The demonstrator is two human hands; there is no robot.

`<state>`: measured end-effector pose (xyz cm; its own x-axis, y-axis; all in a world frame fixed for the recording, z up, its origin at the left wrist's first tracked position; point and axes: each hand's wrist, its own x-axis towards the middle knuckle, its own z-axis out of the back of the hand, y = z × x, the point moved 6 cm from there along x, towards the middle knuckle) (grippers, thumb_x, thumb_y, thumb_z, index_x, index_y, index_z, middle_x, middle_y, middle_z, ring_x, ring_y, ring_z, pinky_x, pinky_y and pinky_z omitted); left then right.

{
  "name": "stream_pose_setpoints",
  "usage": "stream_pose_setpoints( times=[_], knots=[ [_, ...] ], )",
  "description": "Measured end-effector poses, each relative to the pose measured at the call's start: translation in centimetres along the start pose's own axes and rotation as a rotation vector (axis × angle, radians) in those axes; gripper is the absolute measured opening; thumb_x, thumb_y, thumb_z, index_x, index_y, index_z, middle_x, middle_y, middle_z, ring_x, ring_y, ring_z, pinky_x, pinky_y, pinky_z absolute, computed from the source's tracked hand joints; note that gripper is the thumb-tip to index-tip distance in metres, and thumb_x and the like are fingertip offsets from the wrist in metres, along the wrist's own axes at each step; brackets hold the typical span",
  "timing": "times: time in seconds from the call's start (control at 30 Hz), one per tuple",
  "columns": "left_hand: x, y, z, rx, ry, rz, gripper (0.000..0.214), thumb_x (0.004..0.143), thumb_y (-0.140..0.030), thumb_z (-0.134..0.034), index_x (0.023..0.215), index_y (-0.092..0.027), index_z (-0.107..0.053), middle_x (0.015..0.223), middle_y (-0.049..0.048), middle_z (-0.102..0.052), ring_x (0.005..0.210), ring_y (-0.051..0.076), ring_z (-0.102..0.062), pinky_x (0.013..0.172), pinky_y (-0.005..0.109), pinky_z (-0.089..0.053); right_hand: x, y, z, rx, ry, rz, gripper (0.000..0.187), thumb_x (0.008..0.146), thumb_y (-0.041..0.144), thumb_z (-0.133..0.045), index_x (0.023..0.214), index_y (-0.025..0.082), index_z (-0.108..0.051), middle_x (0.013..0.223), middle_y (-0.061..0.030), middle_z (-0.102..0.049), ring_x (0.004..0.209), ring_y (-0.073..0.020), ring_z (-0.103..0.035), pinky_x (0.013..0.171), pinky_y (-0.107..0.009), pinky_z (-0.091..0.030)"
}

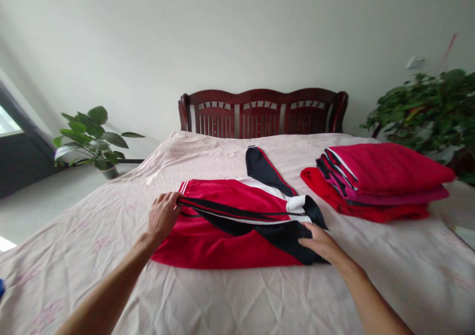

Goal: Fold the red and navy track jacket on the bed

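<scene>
1. Two bare hands lay on a red, black and white track garment [226, 246], which sat on a pale pink floral bedsheet [237, 300] directly in front of a carved dark wooden headboard [263, 112].
2. The left hand [162, 217] was narrow, its fingers curled over the garment's folded edge and gathering the layers into a light pinch.
3. The right hand [322, 244] was open and wide, its palm low and its fingers spread across a black panel [285, 238], pressing the cloth flat.
4. The garment was a smooth, soft knit with thin white stripes [183, 186]. One black leg or sleeve, impossible to tell which, tapered toward the headboard and ended in a gathered cuff [252, 152].
5. Below the headboard's right end lay a thick, soft stack of folded red and magenta clothes [386, 169].
6. Glossy-leaved potted plants stood beyond each end of the headboard: one broad-leafed [89, 139] to the left, one bushier [419, 112] to the right.
</scene>
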<state>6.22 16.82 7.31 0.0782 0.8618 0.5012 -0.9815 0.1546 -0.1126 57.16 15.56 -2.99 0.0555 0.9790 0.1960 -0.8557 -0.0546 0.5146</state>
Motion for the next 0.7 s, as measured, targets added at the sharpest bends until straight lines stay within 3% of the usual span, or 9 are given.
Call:
stream_pose_setpoints(
  times=[0.07, 0.13, 0.23, 0.3, 0.4, 0.47, 0.53, 0.6, 0.7],
  knots=[
    [0.3, 1.4, 3.4, 0.002, -0.21, 0.033, 0.019, 0.09, -0.025, -0.053, 0.107, -0.021, -0.062, 0.104, 0.0085, -0.071, 0.102, 0.028, -0.061, 0.09, 0.039, -0.044, -0.4, -0.1, -0.6, 0.078, 0.068, 0.041, 0.034, 0.072, 0.026, -0.06, 0.104, 0.023, -0.072, 0.096, -0.0056, -0.075, 0.088, -0.0244, -0.071, 0.077, -0.033, -0.054],
    [-0.7, 2.7, 6.2, -0.021, -0.386, 0.055, 0.018, 0.089, -0.026, -0.056, 0.106, -0.021, -0.061, 0.108, 0.009, -0.071, 0.105, 0.028, -0.061, 0.094, 0.041, -0.043, -1.1, 0.4, -0.8, 0.088, 0.049, 0.046, 0.028, 0.076, 0.028, -0.056, 0.1, 0.024, -0.071, 0.099, -0.0048, -0.073, 0.089, -0.0235, -0.07, 0.076, -0.034, -0.053],
    [-4.8, 4.4, 7.6, -0.063, -0.519, 0.046, 0.018, 0.086, -0.021, -0.056, 0.104, -0.02, -0.059, 0.116, 0.0102, -0.069, 0.113, 0.028, -0.059, 0.101, 0.044, -0.041, -2.8, 1.7, -0.2, -0.03, -0.091, 0.065, 0.024, 0.082, 0.027, -0.051, 0.098, 0.026, -0.069, 0.111, -0.0038, -0.069, 0.097, -0.0236, -0.068, 0.071, -0.031, -0.052],
    [-8.5, 5.3, 6.3, -0.082, -0.461, 0.008, 0.017, 0.084, -0.019, -0.056, 0.101, -0.021, -0.059, 0.117, 0.0101, -0.068, 0.115, 0.027, -0.059, 0.101, 0.044, -0.043, -3.8, 2.4, 0.1, -0.108, -0.16, 0.092, 0.029, 0.079, 0.019, -0.048, 0.098, 0.027, -0.069, 0.109, -0.0034, -0.069, 0.098, -0.0233, -0.067, 0.067, -0.03, -0.051],
    [-13.7, 6.5, 2.2, -0.115, -0.182, -0.043, 0.01, 0.082, -0.022, -0.058, 0.091, -0.024, -0.061, 0.113, 0.0076, -0.068, 0.108, 0.026, -0.063, 0.094, 0.041, -0.048, -4.5, 2.6, 0.2, -0.127, -0.183, 0.102, 0.038, 0.072, 0.01, -0.047, 0.098, 0.026, -0.069, 0.104, -0.0029, -0.07, 0.097, -0.0215, -0.067, 0.068, -0.028, -0.051],
    [-15.9, 7.6, 0.0, -0.207, -0.01, 0.012, 0.012, 0.078, -0.021, -0.057, 0.088, -0.025, -0.063, 0.116, 0.0068, -0.066, 0.103, 0.024, -0.065, 0.09, 0.038, -0.051, -4.4, 2.3, 0.2, -0.108, -0.165, 0.083, 0.04, 0.07, 0.008, -0.047, 0.098, 0.026, -0.068, 0.105, -0.0023, -0.07, 0.096, -0.0207, -0.067, 0.071, -0.028, -0.053],
    [-16.8, 8.8, -1.0, -0.353, 0.087, 0.107, 0.014, 0.076, -0.023, -0.057, 0.087, -0.026, -0.064, 0.119, 0.007, -0.065, 0.104, 0.024, -0.066, 0.091, 0.038, -0.053, -4.2, 1.8, 0.1, -0.082, -0.118, 0.052, 0.041, 0.068, 0.007, -0.046, 0.097, 0.026, -0.068, 0.105, -0.0024, -0.069, 0.096, -0.021, -0.067, 0.076, -0.029, -0.053],
    [-16.6, 9.9, -1.2, -0.517, 0.105, 0.247, 0.015, 0.076, -0.032, -0.059, 0.088, -0.026, -0.066, 0.119, 0.0082, -0.066, 0.11, 0.027, -0.065, 0.093, 0.04, -0.055, -3.9, 1.4, -0.1, -0.039, -0.055, 0.017, 0.043, 0.066, 0.007, -0.046, 0.098, 0.026, -0.067, 0.106, -0.0028, -0.069, 0.098, -0.0221, -0.066, 0.081, -0.032, -0.054],
    [-15.7, 11.4, -1.6, -0.718, 0.136, 0.52, 0.038, 0.08, -0.052, -0.059, 0.106, -0.024, -0.065, 0.114, 0.0095, -0.07, 0.112, 0.029, -0.066, 0.091, 0.041, -0.057, -3.9, 0.9, -0.1, 0.043, 0.011, -0.029, 0.049, 0.064, 0.008, -0.046, 0.103, 0.028, -0.067, 0.109, -0.0034, -0.07, 0.104, -0.0253, -0.065, 0.09, -0.036, -0.053]
  ],
)
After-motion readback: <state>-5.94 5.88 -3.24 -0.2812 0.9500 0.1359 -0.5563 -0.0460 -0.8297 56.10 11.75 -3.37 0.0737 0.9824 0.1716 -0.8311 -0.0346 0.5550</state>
